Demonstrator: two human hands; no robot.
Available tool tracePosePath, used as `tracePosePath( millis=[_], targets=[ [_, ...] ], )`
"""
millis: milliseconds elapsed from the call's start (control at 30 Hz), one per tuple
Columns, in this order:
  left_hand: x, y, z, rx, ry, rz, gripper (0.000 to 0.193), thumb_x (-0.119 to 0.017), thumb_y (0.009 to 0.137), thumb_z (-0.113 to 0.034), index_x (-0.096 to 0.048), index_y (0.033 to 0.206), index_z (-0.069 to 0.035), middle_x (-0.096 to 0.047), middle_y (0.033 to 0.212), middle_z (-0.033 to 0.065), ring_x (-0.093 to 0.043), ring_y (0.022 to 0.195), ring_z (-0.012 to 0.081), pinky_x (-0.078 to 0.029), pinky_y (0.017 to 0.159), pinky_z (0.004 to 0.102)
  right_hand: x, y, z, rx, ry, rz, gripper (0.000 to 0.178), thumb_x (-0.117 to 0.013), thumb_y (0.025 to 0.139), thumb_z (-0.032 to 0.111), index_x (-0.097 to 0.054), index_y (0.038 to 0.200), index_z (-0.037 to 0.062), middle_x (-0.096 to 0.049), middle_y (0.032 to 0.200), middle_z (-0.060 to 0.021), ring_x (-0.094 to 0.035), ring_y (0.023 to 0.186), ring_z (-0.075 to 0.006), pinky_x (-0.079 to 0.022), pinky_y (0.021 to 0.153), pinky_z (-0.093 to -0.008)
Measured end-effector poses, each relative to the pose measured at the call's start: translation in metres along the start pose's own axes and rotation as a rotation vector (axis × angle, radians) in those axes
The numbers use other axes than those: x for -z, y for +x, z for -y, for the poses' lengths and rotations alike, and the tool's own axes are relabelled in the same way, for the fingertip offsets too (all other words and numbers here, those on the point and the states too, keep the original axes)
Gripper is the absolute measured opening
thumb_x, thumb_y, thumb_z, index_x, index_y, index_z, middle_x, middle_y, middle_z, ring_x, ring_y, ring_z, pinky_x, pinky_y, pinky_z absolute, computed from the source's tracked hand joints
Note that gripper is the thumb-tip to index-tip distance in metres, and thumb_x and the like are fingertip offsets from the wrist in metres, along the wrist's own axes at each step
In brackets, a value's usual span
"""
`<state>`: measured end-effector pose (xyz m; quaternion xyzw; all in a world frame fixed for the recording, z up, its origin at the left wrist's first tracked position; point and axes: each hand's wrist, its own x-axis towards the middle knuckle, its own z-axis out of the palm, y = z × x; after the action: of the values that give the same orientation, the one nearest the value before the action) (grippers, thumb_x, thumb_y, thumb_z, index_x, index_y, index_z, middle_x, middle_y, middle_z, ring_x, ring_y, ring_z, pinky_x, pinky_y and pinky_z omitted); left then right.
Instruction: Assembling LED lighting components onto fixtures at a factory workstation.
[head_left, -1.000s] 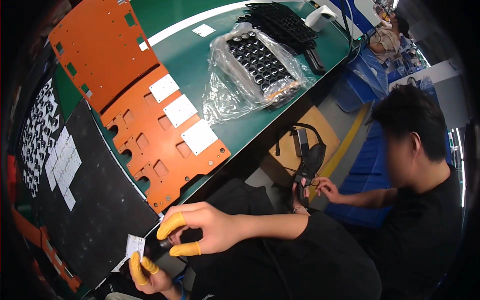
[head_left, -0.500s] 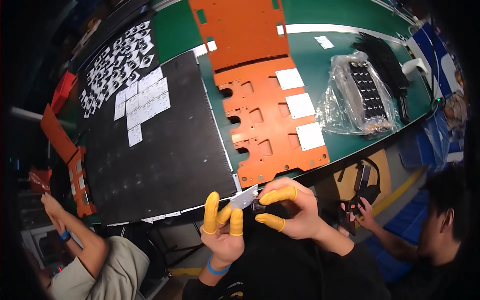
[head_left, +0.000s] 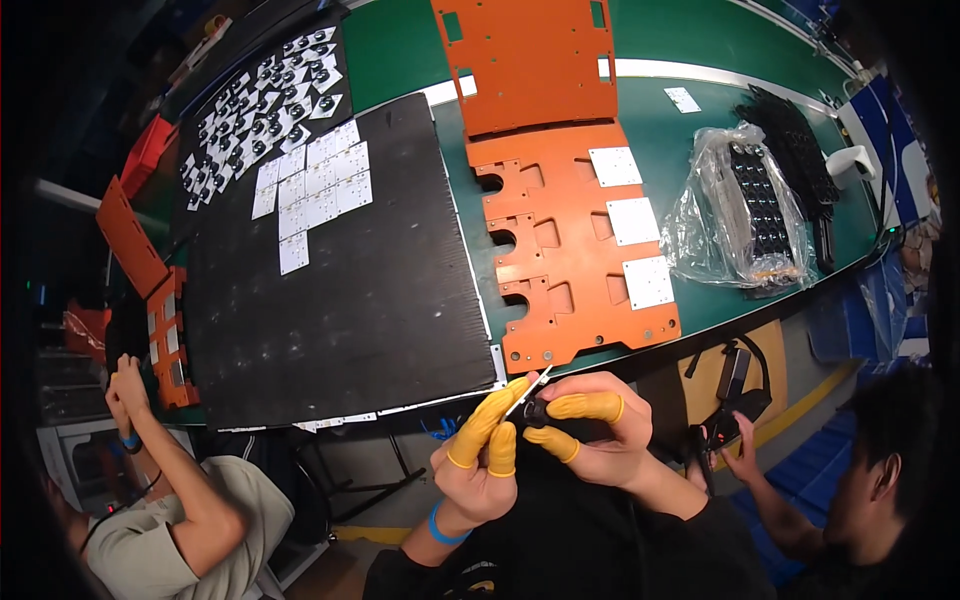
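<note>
My left hand (head_left: 480,470), in yellow finger cots with a blue band at the wrist, pinches a thin white circuit board (head_left: 522,396) seen nearly edge-on. Against the board's right side is a small black round part (head_left: 536,411), perhaps a lens holder. The thumb and finger of my right hand (head_left: 612,430), also in yellow cots, grip this part. Both hands meet just below the table's front edge. Above them lies an orange fixture (head_left: 560,318) with its lid raised; white square boards (head_left: 632,221) sit along its right side.
On the left, a black mat (head_left: 340,330) bears white boards (head_left: 325,192) and several boards with black round parts (head_left: 260,115). A plastic-wrapped tray (head_left: 762,205) of black parts lies at right. One person (head_left: 200,520) works at left, another (head_left: 890,470) sits at right.
The board has turned from showing its face to nearly edge-on. My left fingers have closed on it, and the raised finger has come down. The scene has shifted slightly to the right.
</note>
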<state>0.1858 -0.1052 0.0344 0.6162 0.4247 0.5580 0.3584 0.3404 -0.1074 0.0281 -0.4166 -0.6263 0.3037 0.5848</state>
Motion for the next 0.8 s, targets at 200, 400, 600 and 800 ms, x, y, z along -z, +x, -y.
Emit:
tracePosePath(
  millis=[200, 400, 600, 800],
  targets=[
    [0.004, -0.001, -0.001, 0.002, 0.018, 0.074, 0.026, -0.054, 0.097, -0.003, -0.059, 0.118, 0.013, -0.069, 0.108, 0.0248, -0.071, 0.095, 0.0259, -0.055, 0.081, 0.0303, -0.004, -0.001, 0.001, 0.045, -0.035, -0.021, 0.035, -0.087, 0.069, 0.007, -0.065, 0.095, -0.0001, -0.068, 0.098, -0.0147, -0.069, 0.087, -0.0229, -0.058, 0.076, -0.0309],
    [0.002, -0.001, -0.001, 0.002, 0.000, 0.054, 0.027, -0.054, 0.097, -0.003, -0.059, 0.118, 0.014, -0.069, 0.108, 0.0251, -0.071, 0.096, 0.0271, -0.055, 0.081, 0.0311, -0.006, 0.000, 0.004, 0.018, -0.034, -0.033, 0.035, -0.088, 0.069, 0.008, -0.065, 0.095, -0.0006, -0.067, 0.093, -0.0124, -0.068, 0.085, -0.0213, -0.057, 0.074, -0.0294],
    [0.003, 0.002, -0.003, -0.054, 0.012, 0.095, 0.028, -0.056, 0.096, -0.004, -0.059, 0.117, 0.014, -0.069, 0.108, 0.0253, -0.071, 0.095, 0.0285, -0.055, 0.082, 0.0306, -0.006, -0.002, -0.001, -0.011, -0.053, -0.063, 0.037, -0.089, 0.069, 0.012, -0.067, 0.095, -0.0005, -0.068, 0.092, -0.0118, -0.068, 0.075, -0.0182, -0.055, 0.067, -0.0271],
    [0.009, -0.009, 0.002, -0.035, 0.042, 0.106, 0.035, -0.067, 0.091, -0.009, -0.059, 0.116, 0.014, -0.070, 0.105, 0.0252, -0.072, 0.090, 0.0275, -0.056, 0.078, 0.0306, -0.004, -0.003, 0.002, -0.136, 0.147, -0.040, 0.028, -0.084, 0.074, 0.006, -0.068, 0.095, -0.0020, -0.067, 0.094, -0.0129, -0.067, 0.080, -0.0174, -0.054, 0.069, -0.0262]
  ],
)
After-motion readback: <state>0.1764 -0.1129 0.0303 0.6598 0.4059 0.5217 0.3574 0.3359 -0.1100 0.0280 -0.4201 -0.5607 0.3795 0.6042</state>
